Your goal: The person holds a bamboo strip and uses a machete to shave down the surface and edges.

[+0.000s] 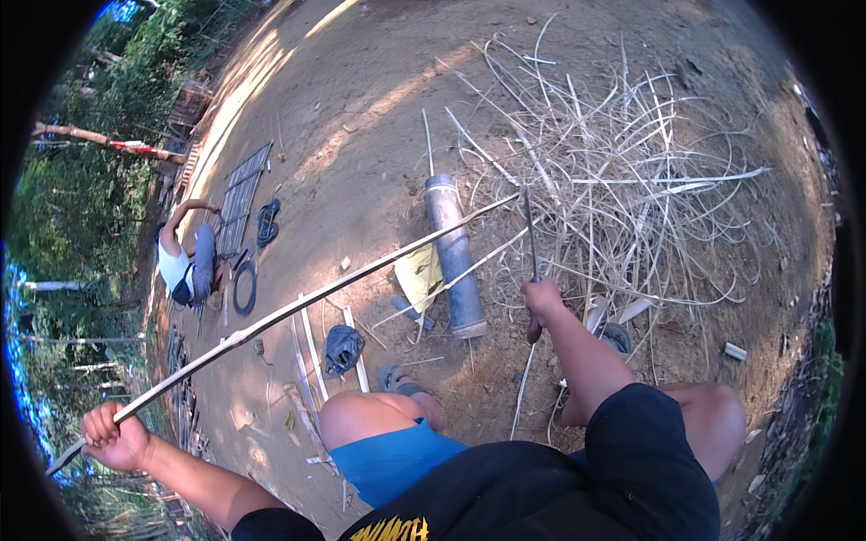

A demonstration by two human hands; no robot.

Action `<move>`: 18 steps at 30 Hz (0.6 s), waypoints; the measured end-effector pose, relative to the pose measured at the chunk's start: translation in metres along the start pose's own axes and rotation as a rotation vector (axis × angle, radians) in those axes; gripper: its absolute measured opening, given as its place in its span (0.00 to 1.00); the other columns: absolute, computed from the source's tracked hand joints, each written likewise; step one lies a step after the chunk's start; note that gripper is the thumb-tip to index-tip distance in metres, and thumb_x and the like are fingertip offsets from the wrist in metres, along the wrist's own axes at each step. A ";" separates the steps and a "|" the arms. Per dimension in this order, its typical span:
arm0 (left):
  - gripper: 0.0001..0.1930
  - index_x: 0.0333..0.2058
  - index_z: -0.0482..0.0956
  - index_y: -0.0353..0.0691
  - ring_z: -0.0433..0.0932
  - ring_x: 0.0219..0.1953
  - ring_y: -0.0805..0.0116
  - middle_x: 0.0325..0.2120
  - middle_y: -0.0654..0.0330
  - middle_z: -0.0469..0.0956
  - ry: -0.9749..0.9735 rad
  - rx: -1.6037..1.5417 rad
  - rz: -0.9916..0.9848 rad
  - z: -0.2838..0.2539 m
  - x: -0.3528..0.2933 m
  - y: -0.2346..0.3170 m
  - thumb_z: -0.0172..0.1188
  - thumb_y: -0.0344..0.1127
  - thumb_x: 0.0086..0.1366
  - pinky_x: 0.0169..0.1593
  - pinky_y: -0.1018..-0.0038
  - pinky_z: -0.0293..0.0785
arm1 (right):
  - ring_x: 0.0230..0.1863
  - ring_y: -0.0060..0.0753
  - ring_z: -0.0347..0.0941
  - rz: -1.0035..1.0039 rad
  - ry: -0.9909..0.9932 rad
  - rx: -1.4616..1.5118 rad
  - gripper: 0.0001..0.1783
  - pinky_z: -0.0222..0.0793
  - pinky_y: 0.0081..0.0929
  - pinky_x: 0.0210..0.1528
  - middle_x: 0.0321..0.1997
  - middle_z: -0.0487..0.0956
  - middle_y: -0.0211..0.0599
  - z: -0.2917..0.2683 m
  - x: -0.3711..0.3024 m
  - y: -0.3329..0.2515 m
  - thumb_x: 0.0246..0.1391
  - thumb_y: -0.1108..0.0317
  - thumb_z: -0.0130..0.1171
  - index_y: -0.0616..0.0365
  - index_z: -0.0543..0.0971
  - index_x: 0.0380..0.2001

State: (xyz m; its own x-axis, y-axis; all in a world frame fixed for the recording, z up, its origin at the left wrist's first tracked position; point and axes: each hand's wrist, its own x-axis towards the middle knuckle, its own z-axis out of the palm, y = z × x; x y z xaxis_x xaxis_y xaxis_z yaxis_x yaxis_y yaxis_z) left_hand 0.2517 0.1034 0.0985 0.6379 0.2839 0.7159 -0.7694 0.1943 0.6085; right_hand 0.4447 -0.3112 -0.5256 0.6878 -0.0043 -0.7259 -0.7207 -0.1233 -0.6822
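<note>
My left hand (115, 436) is closed round the lower left end of a long split bamboo pole (307, 300), which slants up to the right. Closed on the dark handle of a long-bladed knife (530, 230), my right hand (543, 299) is in front of me. The narrow blade points away, its tip beside the pole's far end; whether they touch I cannot tell. Under the pole lies a thick grey bamboo section (458, 261) with a yellow cloth or bag (418, 275) against its left side. A large tangle of pale bamboo shavings (622, 180) spreads to the right.
A crumpled dark plastic bag (344, 350) lies near my left knee, among pale strips (357, 352). Further left, another person (189, 261) bends beside a slatted panel (244, 194) and a black coil (244, 287). A short cut piece (735, 352) rests at right.
</note>
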 end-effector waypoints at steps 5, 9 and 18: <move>0.28 0.19 0.62 0.47 0.51 0.11 0.81 0.11 0.73 0.56 -0.026 -0.054 0.096 0.008 -0.063 0.017 0.44 0.65 0.66 0.17 0.82 0.49 | 0.16 0.28 0.66 0.049 -0.033 0.306 0.04 0.63 0.33 0.18 0.17 0.68 0.30 0.050 -0.120 -0.006 0.50 0.71 0.55 0.56 0.74 0.31; 0.26 0.20 0.62 0.49 0.49 0.11 0.83 0.10 0.75 0.54 -0.073 -0.157 0.099 0.021 -0.097 0.001 0.49 0.63 0.65 0.17 0.83 0.47 | 0.17 0.26 0.67 -0.185 -0.007 0.175 0.10 0.63 0.31 0.19 0.19 0.70 0.31 0.054 -0.179 -0.004 0.52 0.70 0.55 0.59 0.74 0.39; 0.28 0.20 0.64 0.48 0.52 0.11 0.79 0.09 0.71 0.56 -0.135 -0.173 0.088 0.048 -0.184 0.038 0.49 0.66 0.64 0.19 0.79 0.53 | 0.29 0.40 0.76 -0.778 -0.360 -0.380 0.16 0.70 0.34 0.34 0.28 0.78 0.44 0.054 -0.388 -0.065 0.50 0.68 0.58 0.56 0.76 0.45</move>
State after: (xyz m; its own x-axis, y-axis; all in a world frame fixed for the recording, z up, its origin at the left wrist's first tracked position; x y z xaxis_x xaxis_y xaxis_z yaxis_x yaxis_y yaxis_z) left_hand 0.1068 0.0133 0.0064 0.5578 0.1811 0.8100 -0.8092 0.3356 0.4823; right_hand 0.2199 -0.2484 -0.2046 0.8506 0.5153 -0.1046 0.0512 -0.2791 -0.9589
